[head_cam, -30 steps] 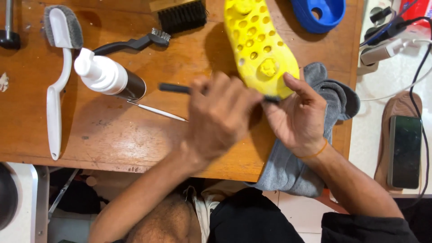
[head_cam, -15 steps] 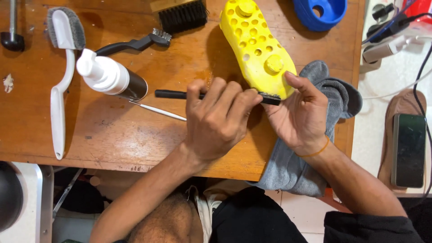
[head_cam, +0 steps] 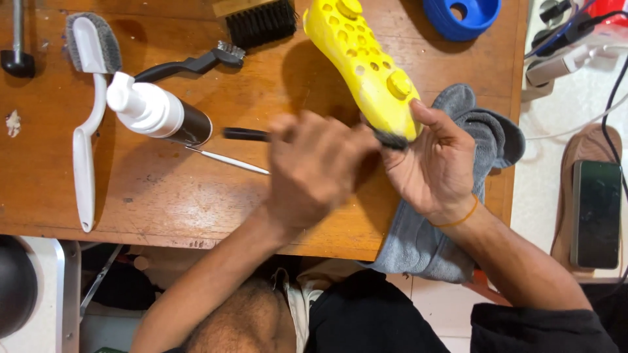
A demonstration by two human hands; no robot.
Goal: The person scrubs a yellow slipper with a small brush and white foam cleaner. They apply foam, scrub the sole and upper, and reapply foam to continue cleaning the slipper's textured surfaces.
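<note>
On the wooden counter [head_cam: 163, 196], centre-right: left hand [head_cam: 314, 170] is curled shut around a thin black-handled brush [head_cam: 245, 134], bristle end against the heel of the yellow perforated clog [head_cam: 366, 65]. Hand is motion-blurred. Right hand [head_cam: 435, 167] is half open, thumb on the clog's heel, fingers cupping it from below; it rests over a grey cloth [head_cam: 418, 242] that hangs off the counter edge. Clutter to the left: white pump bottle [head_cam: 154, 114] lying on its side, just beside the brush handle; thin metal pick [head_cam: 229, 160] under it; white long-handled brush [head_cam: 88, 117]; small black wire brush [head_cam: 190, 64]; wooden scrub brush [head_cam: 258, 19] at the top edge. Blue clog [head_cam: 461, 16] top right. Phone [head_cam: 594, 212] off the counter, right.
</note>
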